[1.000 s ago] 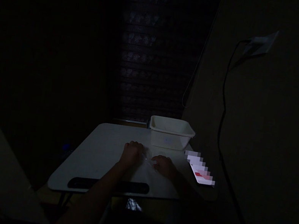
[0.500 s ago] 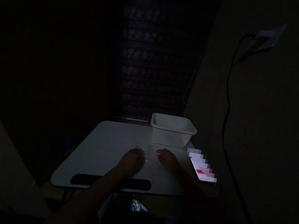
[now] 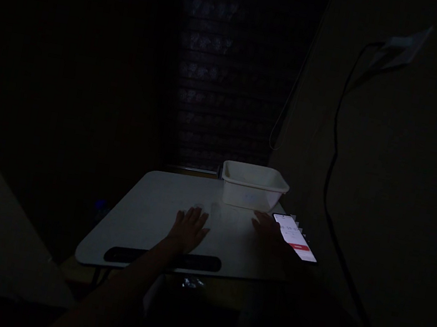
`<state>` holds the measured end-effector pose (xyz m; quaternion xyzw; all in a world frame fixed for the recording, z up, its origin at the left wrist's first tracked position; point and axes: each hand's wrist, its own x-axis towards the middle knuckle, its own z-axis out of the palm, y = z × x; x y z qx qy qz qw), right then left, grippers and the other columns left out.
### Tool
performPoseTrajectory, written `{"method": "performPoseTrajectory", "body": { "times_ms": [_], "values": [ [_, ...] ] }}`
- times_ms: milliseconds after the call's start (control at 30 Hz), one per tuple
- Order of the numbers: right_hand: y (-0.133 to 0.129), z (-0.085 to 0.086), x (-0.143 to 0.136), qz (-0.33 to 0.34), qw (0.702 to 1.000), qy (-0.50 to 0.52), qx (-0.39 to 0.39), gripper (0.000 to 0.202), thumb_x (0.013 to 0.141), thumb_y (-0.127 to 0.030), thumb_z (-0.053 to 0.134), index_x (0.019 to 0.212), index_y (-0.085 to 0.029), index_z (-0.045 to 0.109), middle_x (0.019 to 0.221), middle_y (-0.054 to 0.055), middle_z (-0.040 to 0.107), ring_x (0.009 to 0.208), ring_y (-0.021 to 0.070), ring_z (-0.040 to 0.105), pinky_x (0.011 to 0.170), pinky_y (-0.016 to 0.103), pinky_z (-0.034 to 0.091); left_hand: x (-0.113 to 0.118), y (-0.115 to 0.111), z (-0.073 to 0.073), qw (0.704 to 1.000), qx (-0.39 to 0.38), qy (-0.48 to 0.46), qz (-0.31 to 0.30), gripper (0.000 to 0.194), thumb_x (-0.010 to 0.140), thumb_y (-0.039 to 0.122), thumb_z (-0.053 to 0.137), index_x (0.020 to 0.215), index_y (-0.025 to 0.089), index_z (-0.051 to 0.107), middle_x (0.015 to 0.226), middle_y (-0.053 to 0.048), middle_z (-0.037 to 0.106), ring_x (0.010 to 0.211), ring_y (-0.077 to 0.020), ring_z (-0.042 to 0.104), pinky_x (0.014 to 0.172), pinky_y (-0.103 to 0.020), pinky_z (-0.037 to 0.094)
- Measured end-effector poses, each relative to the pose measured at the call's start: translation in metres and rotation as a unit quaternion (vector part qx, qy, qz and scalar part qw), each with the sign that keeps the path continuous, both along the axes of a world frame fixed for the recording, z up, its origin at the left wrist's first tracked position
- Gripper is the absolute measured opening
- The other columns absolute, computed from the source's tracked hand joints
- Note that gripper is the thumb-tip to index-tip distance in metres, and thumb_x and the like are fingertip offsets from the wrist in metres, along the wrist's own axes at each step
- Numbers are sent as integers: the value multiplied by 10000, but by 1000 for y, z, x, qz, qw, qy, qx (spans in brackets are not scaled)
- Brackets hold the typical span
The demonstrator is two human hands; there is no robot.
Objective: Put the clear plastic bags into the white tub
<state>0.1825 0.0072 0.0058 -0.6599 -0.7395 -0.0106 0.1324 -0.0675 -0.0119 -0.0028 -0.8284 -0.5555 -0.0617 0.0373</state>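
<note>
My left hand [image 3: 188, 230] lies palm down on the white folding table [image 3: 157, 198], its fingers spread. Just beyond its fingertips there is a faint clear piece [image 3: 199, 206], perhaps thin plastic; the dark hides its exact shape. My right hand [image 3: 266, 227] is over the right side of the table with its fingers apart, and I see nothing in it. It is close to the left edge of a lit phone [image 3: 294, 236] and in front of a white plastic tub [image 3: 249, 197].
The tub stands at the table's back right corner. A dark slot [image 3: 198, 262] runs along the front edge. On the right wall, a black cable [image 3: 330, 166] hangs from a socket [image 3: 403, 49]. A patterned blind [image 3: 205, 71] covers the back. The room is very dark.
My left hand has gone from closed to spread flat, slightly left of its earlier spot. My right hand has moved right, towards the phone. The view has shifted slightly.
</note>
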Motion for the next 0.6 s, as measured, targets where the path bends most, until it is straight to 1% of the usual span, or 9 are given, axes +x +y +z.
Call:
{"method": "performPoseTrajectory", "body": {
  "times_ms": [67,167,267,333,400,433,500,533,600],
  "values": [
    [3,7,7,-29,999,-10,-23,300,794,-201,309,962,-174,556,1060,110,563,989,216,496,795,349,380,3,-1,4,1000,10,-5,-11,484,843,391,222,1284,194,258,1367,-99,219,1249,-271,145,955,-504,137],
    [0,14,8,-40,998,-10,-50,224,775,-259,366,809,-196,579,918,71,611,842,186,552,674,291,407,18,-13,14,999,-4,-5,-44,482,832,350,271,1263,137,282,1340,-125,272,1234,-269,185,957,-470,177],
    [-4,15,5,-42,997,-8,-58,235,768,-357,399,795,-200,572,874,42,617,775,157,561,622,258,408,41,-39,25,993,-13,-33,-113,478,814,390,314,1198,110,356,1256,-146,384,1172,-254,301,940,-399,253],
    [-4,12,2,-28,997,-22,-67,229,750,-355,446,820,-180,577,881,57,615,792,163,559,637,258,411,56,-58,28,984,-32,-53,-166,539,746,464,418,1160,122,377,1182,-130,444,1075,-235,402,886,-344,331],
    [-1,6,0,-12,995,-39,-87,210,737,-311,483,822,-150,588,872,86,615,799,184,561,649,276,419,69,-73,28,980,-37,-45,-188,613,662,463,528,1147,124,367,1155,-126,452,1036,-247,417,855,-353,358],
    [2,3,0,-7,994,-43,-97,197,740,-285,485,813,-138,593,855,97,616,788,190,564,649,287,425,75,-78,27,979,-33,-38,-197,582,655,426,547,1128,133,376,1150,-121,451,1022,-246,422,840,-356,368],
    [8,-1,-2,-3,993,-35,-110,183,764,-249,466,798,-129,600,822,101,615,754,184,571,648,302,438,84,-83,25,979,-24,-18,-202,415,712,299,498,1083,137,406,1111,-118,474,979,-235,449,805,-361,386],
    [11,-3,-3,0,994,-25,-110,186,780,-250,459,829,-129,593,845,95,608,759,173,568,662,310,446,87,-83,24,979,-25,-8,-203,311,742,238,449,1035,136,437,1044,-109,510,943,-225,471,788,-358,395],
    [17,-3,-4,21,996,-2,-92,217,802,-278,453,947,-151,553,963,75,572,820,156,550,712,331,452,90,-81,23,978,-35,10,-206,214,759,165,394,955,135,475,940,-101,547,874,-210,504,751,-346,412]
  ]
}}
